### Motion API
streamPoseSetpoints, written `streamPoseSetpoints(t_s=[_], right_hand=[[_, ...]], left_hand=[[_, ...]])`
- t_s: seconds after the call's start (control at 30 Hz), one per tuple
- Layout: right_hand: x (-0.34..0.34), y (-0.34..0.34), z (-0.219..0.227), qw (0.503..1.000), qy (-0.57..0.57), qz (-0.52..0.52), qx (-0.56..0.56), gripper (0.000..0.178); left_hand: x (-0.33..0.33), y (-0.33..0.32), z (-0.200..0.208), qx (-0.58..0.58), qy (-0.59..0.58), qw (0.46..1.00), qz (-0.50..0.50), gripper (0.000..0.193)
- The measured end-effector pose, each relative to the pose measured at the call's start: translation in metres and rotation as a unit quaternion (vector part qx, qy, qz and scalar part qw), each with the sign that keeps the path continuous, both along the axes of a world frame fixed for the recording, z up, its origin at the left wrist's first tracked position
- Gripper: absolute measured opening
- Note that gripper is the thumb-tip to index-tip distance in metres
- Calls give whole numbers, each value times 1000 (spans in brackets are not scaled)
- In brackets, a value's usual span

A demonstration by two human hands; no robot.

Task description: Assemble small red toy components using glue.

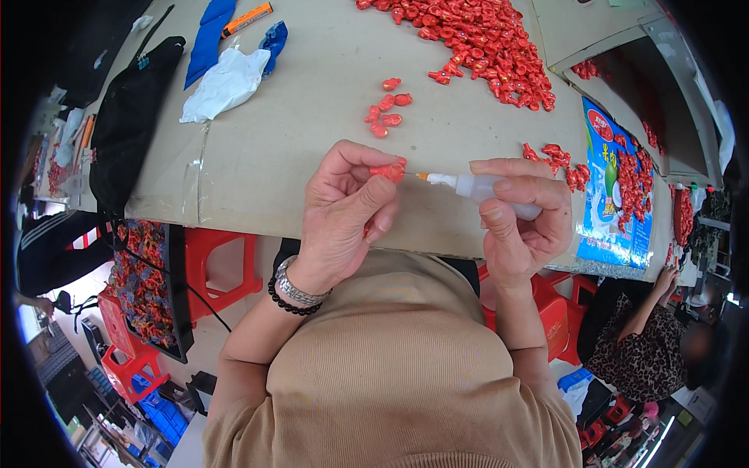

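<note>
Pale worktable [281, 156] spans the upper half of the view, its front edge curving past just ahead of the person's torso. Over that front strip, the left hand [347, 207] pinches a red piece [388, 170] between thumb and forefinger; more red shows beneath its curled fingers. Facing it, the right hand [530, 210] grips a whitish squeeze bottle [488, 187] with thumb and fingers, its orange tip and thin needle aimed at the piece; whether they touch, I cannot tell. Both wrists cross the table's edge.

Just beyond the hands lies a loose cluster of red pieces [386, 102], with tabletop on every side of it. A broad free stretch runs from the left hand to a crumpled white bag [228, 84], which sits near a blue wrapper [207, 47] and an orange tube [247, 19]. Toward the right, room is tighter: a small red group [555, 156] lies close to the right hand, and a blue printed sheet [597, 234] bearing more pieces reaches the front edge. Farther off, a large red heap [491, 51] fills the far side. Black cloth [133, 132] drapes over the left edge; below stands a red stool [226, 265].
</note>
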State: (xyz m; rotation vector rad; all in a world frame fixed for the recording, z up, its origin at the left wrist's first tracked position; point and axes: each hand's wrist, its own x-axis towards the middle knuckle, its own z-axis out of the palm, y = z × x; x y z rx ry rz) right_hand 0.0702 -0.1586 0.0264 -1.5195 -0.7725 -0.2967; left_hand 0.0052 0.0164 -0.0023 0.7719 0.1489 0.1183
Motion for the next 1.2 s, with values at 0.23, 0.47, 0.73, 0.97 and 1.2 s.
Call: streamPoseSetpoints(t_s=[0.23,0.47,0.73,0.97,1.2], right_hand=[[-2,6,1,996,70,-23,59,24],[-2,11,-11,961,222,23,163,15],[-1,11,-15,930,297,59,207,15],[0,12,-16,938,282,46,195,15],[-1,14,-13,949,246,54,188,14]], left_hand=[[-1,4,-7,-59,-2,997,-54,15],[-1,0,-2,-132,30,989,-55,21],[-2,0,-2,-125,20,990,-59,21],[-2,0,-3,-133,18,989,-63,20],[-2,-2,-3,-109,20,992,-63,19]])
